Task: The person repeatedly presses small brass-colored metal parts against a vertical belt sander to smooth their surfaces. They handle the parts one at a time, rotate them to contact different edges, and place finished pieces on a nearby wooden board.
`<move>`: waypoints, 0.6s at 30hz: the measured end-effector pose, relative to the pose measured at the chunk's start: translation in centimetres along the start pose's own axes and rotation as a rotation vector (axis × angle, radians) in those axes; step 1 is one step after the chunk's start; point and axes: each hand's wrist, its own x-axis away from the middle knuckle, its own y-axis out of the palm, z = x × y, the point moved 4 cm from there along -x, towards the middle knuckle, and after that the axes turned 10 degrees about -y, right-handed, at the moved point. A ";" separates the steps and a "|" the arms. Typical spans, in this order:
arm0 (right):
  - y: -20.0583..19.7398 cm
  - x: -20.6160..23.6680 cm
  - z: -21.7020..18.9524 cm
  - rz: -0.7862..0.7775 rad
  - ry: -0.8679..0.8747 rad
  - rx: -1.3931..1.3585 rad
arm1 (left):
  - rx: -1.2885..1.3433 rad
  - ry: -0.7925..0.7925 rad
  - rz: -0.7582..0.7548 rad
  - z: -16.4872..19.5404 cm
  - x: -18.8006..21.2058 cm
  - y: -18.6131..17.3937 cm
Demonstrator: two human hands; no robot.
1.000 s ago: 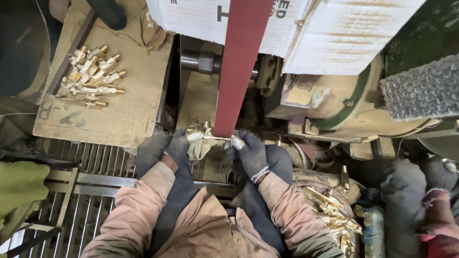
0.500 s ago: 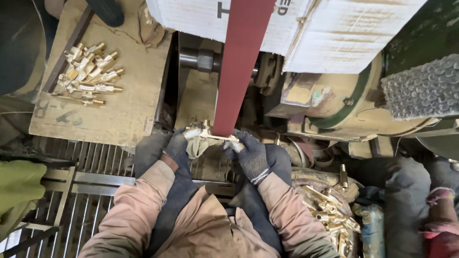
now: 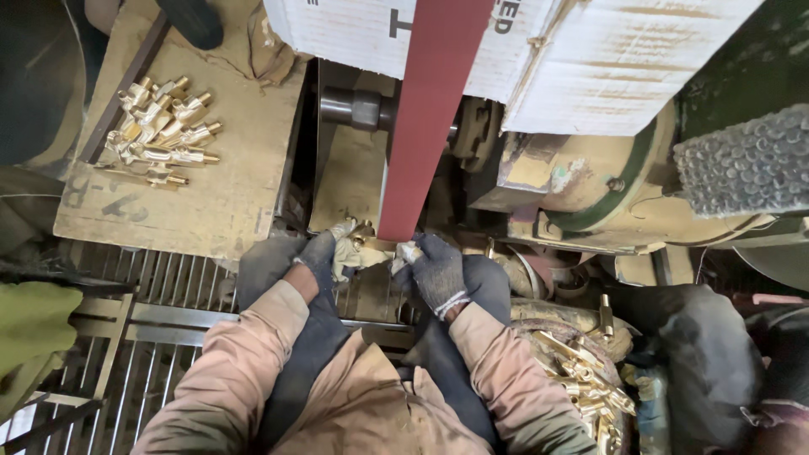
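Gripping a small brass fitting (image 3: 364, 238) between them, the gloved left hand (image 3: 324, 255) and right hand (image 3: 436, 270) pressed it against the lower end of the red sanding belt (image 3: 430, 118). More brass fittings (image 3: 164, 128) lay piled near the tabletop's (image 3: 227, 194) far left corner.

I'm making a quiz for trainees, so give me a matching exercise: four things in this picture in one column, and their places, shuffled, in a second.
Things:
1. long dark red sanding belt
2. pile of brass fittings on the wooden board
3. heap of brass fittings in the basin
4. small brass part

Places:
A. upper left
B. lower right
C. between the left hand and right hand
D. running down the middle

Pairs: 1-D, 2-A, 3-B, 4-C
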 end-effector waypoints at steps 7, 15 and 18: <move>-1.4 2.8 -2.4 -0.094 -0.270 0.158 | -0.131 0.165 -0.366 -1.6 4.4 1.4; -1.7 11.3 -4.9 -0.197 -0.034 -0.698 | -0.373 0.615 -0.031 -7.9 10.1 3.5; -1.1 12.8 -5.1 -0.212 0.060 -0.722 | -0.504 0.639 0.006 -10.5 10.7 5.3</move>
